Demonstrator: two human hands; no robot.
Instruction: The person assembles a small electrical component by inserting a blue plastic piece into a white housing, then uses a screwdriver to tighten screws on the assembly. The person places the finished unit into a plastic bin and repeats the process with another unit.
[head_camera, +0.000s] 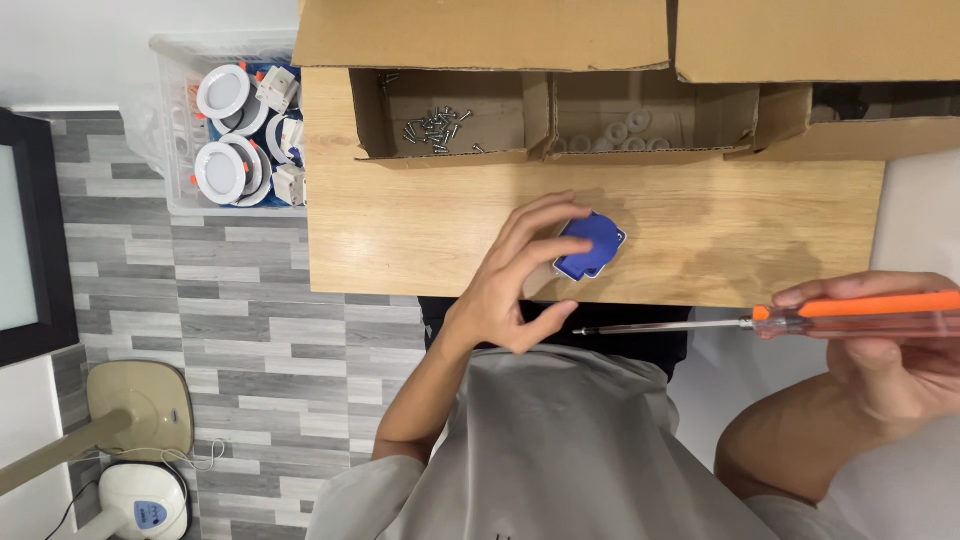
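Blue part (591, 246) under spread left hand (515, 280) (fingertips touching).

Along the far edge of the light wooden table (420, 215) sit open brown cardboard boxes: one with loose metal screws (436, 128), one with small white plastic rings (620, 135). Off the table's left edge there's a clear plastic bin (170, 130) of round white downlights (222, 172) on the grey plank floor (250, 330), with a beige fan base (150, 405) further back.
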